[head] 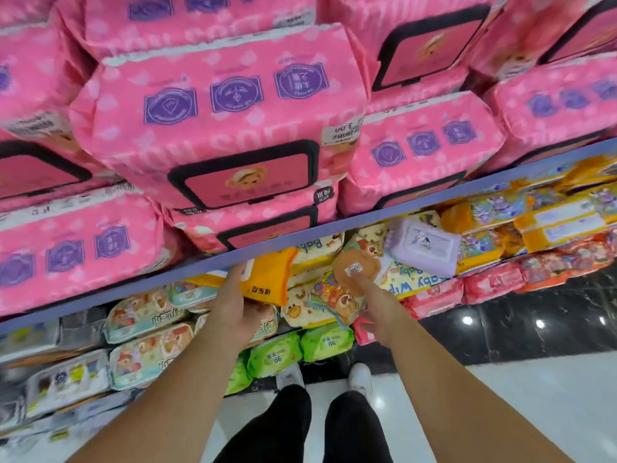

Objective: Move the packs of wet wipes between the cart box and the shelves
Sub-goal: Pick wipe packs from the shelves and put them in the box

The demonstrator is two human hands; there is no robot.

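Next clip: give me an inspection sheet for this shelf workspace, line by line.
Surface: blue-edged shelf, stacked full; a lower tier beneath it.
Job's things: orange plastic wipes pack held at the lower tier; bear-print pack with brown lid tilted beside it; cart box not in view.
Clutter: lilac-lidded pack lying askew on others.
Hands: left hand grips the orange pack; right hand touches the bear-print pack, grip unclear.
Cables: nothing seen.
Surroundings: pink wipes packs above, green packs below, glossy floor.
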